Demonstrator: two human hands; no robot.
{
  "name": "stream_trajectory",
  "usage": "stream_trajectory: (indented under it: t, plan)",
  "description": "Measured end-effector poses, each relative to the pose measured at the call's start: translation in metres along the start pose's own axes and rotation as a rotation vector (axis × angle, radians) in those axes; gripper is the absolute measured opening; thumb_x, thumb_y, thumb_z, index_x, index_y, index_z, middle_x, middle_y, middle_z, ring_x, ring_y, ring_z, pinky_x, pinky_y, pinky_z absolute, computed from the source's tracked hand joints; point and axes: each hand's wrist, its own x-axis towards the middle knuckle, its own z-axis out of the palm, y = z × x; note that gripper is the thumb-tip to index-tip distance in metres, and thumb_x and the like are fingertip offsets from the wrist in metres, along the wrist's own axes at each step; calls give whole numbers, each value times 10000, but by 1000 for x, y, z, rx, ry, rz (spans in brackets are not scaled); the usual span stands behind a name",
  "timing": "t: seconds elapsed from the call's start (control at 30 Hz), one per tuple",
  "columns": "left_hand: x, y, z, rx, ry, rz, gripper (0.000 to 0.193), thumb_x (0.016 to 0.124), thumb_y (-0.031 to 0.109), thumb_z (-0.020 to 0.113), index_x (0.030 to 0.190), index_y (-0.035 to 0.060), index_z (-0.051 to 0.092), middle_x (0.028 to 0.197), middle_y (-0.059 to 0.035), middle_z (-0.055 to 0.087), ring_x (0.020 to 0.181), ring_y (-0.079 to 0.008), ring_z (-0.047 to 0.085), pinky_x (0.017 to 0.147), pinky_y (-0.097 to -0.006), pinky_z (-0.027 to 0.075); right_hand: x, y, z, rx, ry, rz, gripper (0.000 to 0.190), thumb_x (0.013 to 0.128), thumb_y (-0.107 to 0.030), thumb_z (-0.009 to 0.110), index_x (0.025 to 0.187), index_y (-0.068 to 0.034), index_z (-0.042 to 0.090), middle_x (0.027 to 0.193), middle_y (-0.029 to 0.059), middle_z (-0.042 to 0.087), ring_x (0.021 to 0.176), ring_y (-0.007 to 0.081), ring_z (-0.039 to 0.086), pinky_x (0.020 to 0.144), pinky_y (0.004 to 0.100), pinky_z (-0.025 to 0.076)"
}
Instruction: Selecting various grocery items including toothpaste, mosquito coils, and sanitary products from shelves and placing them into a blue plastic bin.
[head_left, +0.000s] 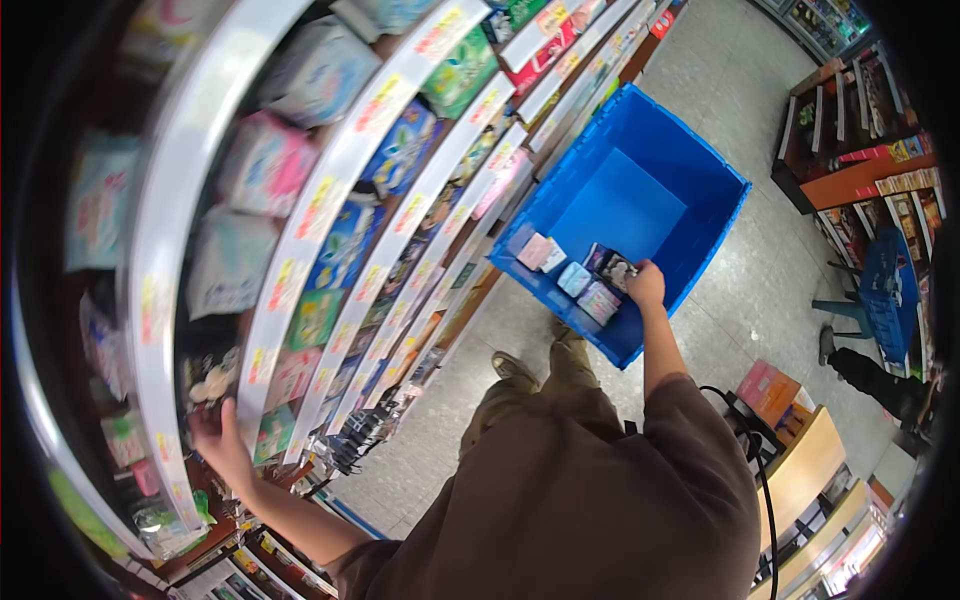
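My left hand (220, 435) reaches onto a store shelf at the lower left, at a black package with pale shapes (214, 380); its grip is hard to make out. My right hand (646, 283) is closed around the end of a black patterned package (619, 271) inside a large blue plastic crate (720, 217). Beside that package lie a light blue pack (574, 279), a patterned pale pack (598, 302) and a pink pack (535, 251), all near the crate's near side.
Shelves with white price rails (300, 247) hold blue packages (341, 244), pink and white packs (268, 163) along the left. Orange cartons (769, 391) and a wooden board (806, 472) are at right. A person's dark-clothed leg (870, 380) shows near another blue crate (890, 300).
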Motion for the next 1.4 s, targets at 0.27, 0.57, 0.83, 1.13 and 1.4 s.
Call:
stream_trajectory:
  t: [0.27, 0.57, 0.83, 1.13, 1.4]
  plan:
    - [-1, -21, -31, 166, 100, -206, 430, 922, 160, 699, 1248, -70, 537, 1202, -135, 629, 1085, -223, 588, 971, -345, 436, 68, 39, 86, -549, -586, -29, 588, 831, -284, 691, 1334, -38, 510, 1448, 165, 460, 1330, 350, 469, 1021, 435, 474]
    - [4, -53, -75, 105, 99, -188, 521, 888, 182, 727, 1312, -37, 518, 1257, -114, 608, 1171, -225, 556, 1063, -365, 380, 95, 81, 151, -727, -317, 42, 612, 873, -360, 659, 1350, -68, 412, 1340, 144, 509, 1299, 335, 469, 1088, 474, 361]
    - [0, -23, -30, 133, 84, -219, 455, 893, 161, 730, 1249, -48, 541, 1172, -106, 640, 1040, -188, 599, 954, -335, 451, 74, 4, 51, 112, 21, 380, 839, 583, -405, 857, 1204, 7, 470, 1208, 207, 600, 1079, 369, 631, 930, 460, 503]
    - [-9, -49, -3, -162, 161, 91, 350, 922, 60, 662, 1222, -72, 539, 1182, -121, 635, 1055, -201, 604, 927, -328, 471, -44, -140, -68, 1308, -192, -324, 639, 803, -8, 768, 1354, 21, 446, 1230, 110, 610, 1108, 162, 593, 971, 309, 465]
    - [-104, 14, 46, -451, -107, 226, 595, 871, 519, 646, 1146, -8, 611, 969, -96, 673, 858, -176, 615, 751, -325, 499, -231, -263, -135, 813, -520, -1179, 809, 648, -144, 904, 1333, -9, 495, 1248, 126, 594, 1162, 247, 577, 1021, 370, 426]
